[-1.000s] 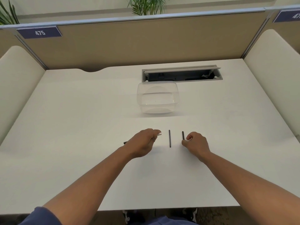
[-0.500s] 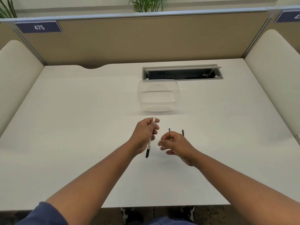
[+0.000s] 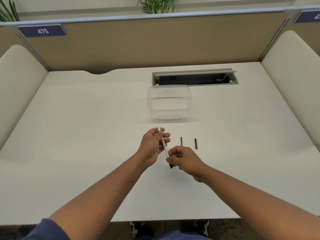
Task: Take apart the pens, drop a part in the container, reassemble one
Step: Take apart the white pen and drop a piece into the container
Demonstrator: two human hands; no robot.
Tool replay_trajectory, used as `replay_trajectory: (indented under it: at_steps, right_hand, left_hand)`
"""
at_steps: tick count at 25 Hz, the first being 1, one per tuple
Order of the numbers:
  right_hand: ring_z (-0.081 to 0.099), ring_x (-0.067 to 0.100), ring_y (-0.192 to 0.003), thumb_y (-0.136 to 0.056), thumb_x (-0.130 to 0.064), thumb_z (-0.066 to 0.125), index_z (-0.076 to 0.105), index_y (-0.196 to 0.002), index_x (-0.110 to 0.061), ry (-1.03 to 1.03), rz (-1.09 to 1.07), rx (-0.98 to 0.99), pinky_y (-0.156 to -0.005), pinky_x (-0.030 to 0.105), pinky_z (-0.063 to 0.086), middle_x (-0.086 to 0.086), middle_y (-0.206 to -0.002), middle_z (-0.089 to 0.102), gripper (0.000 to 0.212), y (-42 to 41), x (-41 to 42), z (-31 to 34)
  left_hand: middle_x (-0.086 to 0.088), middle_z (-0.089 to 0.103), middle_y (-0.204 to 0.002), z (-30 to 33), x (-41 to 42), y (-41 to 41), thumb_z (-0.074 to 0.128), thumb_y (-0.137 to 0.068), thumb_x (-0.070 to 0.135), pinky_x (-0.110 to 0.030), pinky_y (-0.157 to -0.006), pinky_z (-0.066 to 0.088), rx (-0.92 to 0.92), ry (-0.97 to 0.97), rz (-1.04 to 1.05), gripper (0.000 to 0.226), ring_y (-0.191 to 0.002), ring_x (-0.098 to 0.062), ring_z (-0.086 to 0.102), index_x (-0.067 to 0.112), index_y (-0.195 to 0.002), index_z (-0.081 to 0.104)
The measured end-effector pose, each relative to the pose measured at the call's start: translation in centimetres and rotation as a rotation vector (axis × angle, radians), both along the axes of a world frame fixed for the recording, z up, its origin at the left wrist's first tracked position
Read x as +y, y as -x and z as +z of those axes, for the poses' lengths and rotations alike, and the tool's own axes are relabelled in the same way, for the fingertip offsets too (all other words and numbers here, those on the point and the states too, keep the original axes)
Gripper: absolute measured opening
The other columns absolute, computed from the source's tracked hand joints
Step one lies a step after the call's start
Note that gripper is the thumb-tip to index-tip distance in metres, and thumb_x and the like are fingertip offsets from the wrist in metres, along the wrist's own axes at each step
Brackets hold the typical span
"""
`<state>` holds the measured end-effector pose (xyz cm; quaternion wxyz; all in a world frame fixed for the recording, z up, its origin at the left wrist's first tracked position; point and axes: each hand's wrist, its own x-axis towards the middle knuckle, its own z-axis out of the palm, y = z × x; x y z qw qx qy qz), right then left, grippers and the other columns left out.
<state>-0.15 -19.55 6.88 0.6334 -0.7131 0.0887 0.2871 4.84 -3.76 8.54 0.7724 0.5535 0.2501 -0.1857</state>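
Note:
My left hand point(image 3: 152, 146) grips a white pen point(image 3: 164, 147) with a black cap at its lower end, holding it tilted above the desk. My right hand point(image 3: 185, 161) pinches the pen's lower part near the black cap. Two short black pen pieces lie on the desk: a thin one point(image 3: 181, 141), partly hidden behind my right hand, and a thicker one point(image 3: 196, 143) to its right. A clear plastic container point(image 3: 169, 115) stands further back, with nothing visible inside.
The white desk point(image 3: 86, 135) has an open cable tray point(image 3: 194, 78) behind the container. A tan partition with a "475" label point(image 3: 42, 31) closes the back, and cream side panels flank the desk. The front edge runs below my forearms.
My left hand lifted the white pen off the desk and raised it. My right hand left the rightmost black piece, moved left and took hold of the pen's lower end.

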Motion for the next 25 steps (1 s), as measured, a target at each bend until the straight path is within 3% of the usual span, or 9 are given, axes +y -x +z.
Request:
replay_trajectory:
  at_steps: [4,7,12,19,25]
  right_hand:
    - [0.056,0.01,-0.064,-0.081,-0.011,0.073,0.069,-0.084,-0.02,-0.044,-0.186,0.066,-0.058,0.023,0.041,-0.006,-0.073,0.064,0.01,-0.7,-1.2,-0.3]
    - [0.052,0.012,-0.063,-0.08,-0.008,0.072,0.07,-0.08,-0.022,-0.21,-0.372,0.137,-0.059,0.028,0.04,-0.005,-0.071,0.062,0.014,-1.4,-2.0,-0.3]
    - [0.05,0.011,-0.06,-0.083,-0.004,0.072,0.071,-0.082,-0.019,-0.511,-0.603,0.166,-0.056,0.025,0.041,-0.002,-0.072,0.058,0.015,-2.7,-2.8,0.2]
    - [0.052,0.01,-0.062,-0.086,-0.005,0.074,0.072,-0.093,-0.013,-0.557,-0.545,0.131,-0.056,0.023,0.045,0.0,-0.073,0.06,0.012,-3.4,-1.6,0.7]
    - [0.064,0.016,-0.073,-0.084,-0.015,0.078,0.074,-0.097,-0.012,-0.307,-0.399,-0.003,-0.064,0.028,0.05,0.004,-0.084,0.071,0.013,-3.8,-0.9,0.8]
  left_hand:
    - [-0.004,0.073,-0.084,-0.3,0.9,-0.2,0.069,-0.095,0.008,-0.026,-0.063,0.054,0.047,0.005,0.077,0.005,-0.072,-0.017,0.067,0.013,-0.098,0.07]
    - [-0.005,0.074,-0.083,-0.5,0.9,-0.1,0.074,-0.091,0.008,-0.025,-0.061,0.055,0.05,0.013,0.081,0.004,-0.068,-0.016,0.069,0.011,-0.092,0.071]
    - [-0.007,0.071,-0.078,-0.5,0.7,0.5,0.081,-0.081,0.002,-0.026,-0.061,0.055,0.053,0.031,0.038,0.021,-0.069,-0.018,0.07,0.011,-0.093,0.067]
    - [-0.002,0.071,-0.077,-0.2,-0.2,1.2,0.084,-0.075,0.004,-0.027,-0.065,0.049,-0.016,-0.057,-0.111,0.025,-0.072,-0.017,0.067,0.016,-0.089,0.066]
    - [-0.001,0.074,-0.079,-0.8,0.0,1.6,0.086,-0.076,0.009,-0.02,-0.062,0.05,-0.171,-0.233,-0.258,0.023,-0.071,-0.011,0.067,0.016,-0.089,0.068]
